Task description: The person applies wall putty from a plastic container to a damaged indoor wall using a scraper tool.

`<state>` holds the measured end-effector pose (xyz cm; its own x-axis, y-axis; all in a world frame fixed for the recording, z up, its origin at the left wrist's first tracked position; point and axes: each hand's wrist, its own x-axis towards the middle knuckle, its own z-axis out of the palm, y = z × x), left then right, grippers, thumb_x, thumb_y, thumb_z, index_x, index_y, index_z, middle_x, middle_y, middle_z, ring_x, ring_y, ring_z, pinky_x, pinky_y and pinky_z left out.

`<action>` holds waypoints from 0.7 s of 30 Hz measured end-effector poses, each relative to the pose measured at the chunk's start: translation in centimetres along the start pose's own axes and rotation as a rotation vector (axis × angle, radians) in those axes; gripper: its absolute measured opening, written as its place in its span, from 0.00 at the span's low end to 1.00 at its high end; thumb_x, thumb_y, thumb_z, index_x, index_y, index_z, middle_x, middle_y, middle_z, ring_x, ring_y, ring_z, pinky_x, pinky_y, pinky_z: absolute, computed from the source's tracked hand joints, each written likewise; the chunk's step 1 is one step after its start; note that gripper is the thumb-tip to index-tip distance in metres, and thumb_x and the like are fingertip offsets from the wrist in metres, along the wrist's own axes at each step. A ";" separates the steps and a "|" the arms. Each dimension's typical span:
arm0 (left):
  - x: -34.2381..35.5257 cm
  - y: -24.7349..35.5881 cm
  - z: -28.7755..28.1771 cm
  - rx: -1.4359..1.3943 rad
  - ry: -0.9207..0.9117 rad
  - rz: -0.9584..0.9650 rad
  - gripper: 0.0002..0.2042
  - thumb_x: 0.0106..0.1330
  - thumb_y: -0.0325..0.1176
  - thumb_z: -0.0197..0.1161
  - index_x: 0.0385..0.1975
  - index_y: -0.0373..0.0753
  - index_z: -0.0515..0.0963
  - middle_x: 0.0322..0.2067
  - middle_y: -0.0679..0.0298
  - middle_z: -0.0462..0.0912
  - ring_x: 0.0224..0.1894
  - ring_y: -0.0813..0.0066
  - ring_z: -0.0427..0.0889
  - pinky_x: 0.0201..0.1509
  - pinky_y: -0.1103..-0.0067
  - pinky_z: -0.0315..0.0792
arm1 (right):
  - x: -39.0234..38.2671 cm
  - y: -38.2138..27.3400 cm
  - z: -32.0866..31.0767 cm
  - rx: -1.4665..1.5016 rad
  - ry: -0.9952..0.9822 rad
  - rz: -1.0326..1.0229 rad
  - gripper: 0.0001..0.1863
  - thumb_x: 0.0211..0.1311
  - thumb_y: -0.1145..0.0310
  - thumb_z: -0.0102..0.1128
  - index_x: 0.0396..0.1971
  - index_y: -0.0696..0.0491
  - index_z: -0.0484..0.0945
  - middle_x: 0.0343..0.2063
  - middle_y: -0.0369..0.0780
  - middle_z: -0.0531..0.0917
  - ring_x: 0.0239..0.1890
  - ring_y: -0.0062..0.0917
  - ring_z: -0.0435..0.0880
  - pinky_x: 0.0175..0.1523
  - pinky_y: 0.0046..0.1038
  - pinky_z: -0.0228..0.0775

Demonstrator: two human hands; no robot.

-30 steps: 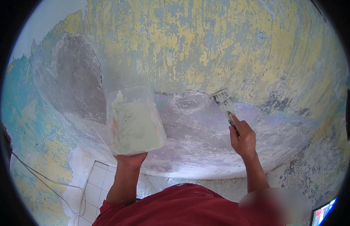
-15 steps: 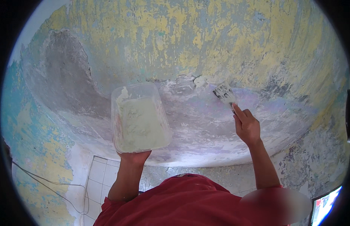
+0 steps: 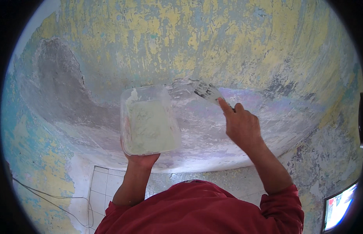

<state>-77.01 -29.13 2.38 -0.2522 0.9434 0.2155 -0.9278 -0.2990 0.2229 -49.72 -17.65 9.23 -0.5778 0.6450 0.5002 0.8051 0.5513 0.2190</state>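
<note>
One clear rectangular plastic tub (image 3: 154, 93), likely pliant, best cupped underneath, fills our left hand (image 3: 144, 159); our right hand (image 3: 244, 125) grips a pale flat scraper (image 3: 210, 93).

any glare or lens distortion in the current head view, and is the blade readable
Head view: strong fisheye, dark corners, the lower edge of the wall bowed; head view: the screen at lower right mostly washed out to white; head view: light looks soft, with dark smears on the putty knife readable.
</note>
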 end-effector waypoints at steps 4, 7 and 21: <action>0.9 -0.8 -0.2 -0.007 -0.038 -0.037 0.38 0.71 0.56 0.59 0.76 0.43 0.57 0.72 0.44 0.61 0.73 0.41 0.62 0.71 0.51 0.69 | -0.4 4.1 1.0 -0.019 -0.006 0.004 0.31 0.65 0.75 0.57 0.68 0.39 0.73 0.31 0.43 0.77 0.24 0.34 0.83 0.28 0.38 0.80; 1.4 -1.5 -0.2 -0.012 -0.051 -0.061 0.39 0.71 0.57 0.59 0.76 0.42 0.57 0.72 0.44 0.62 0.73 0.41 0.62 0.70 0.51 0.70 | -1.2 6.9 1.5 -0.048 0.038 -0.003 0.30 0.65 0.75 0.58 0.67 0.37 0.74 0.30 0.42 0.77 0.24 0.34 0.83 0.28 0.38 0.79; 1.1 -3.9 -1.2 -0.106 -0.111 -0.171 0.32 0.76 0.58 0.44 0.73 0.45 0.64 0.68 0.56 0.72 0.67 0.50 0.74 0.69 0.48 0.68 | -4.2 10.4 -5.9 0.502 0.131 -0.020 0.34 0.57 0.78 0.66 0.66 0.48 0.74 0.32 0.43 0.80 0.32 0.40 0.83 0.37 0.36 0.76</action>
<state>-73.99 -26.72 0.60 -0.0626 0.9558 0.2873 -0.9796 -0.1139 0.1657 -38.08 -17.74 14.35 -0.5447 0.5775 0.6081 0.6115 0.7697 -0.1832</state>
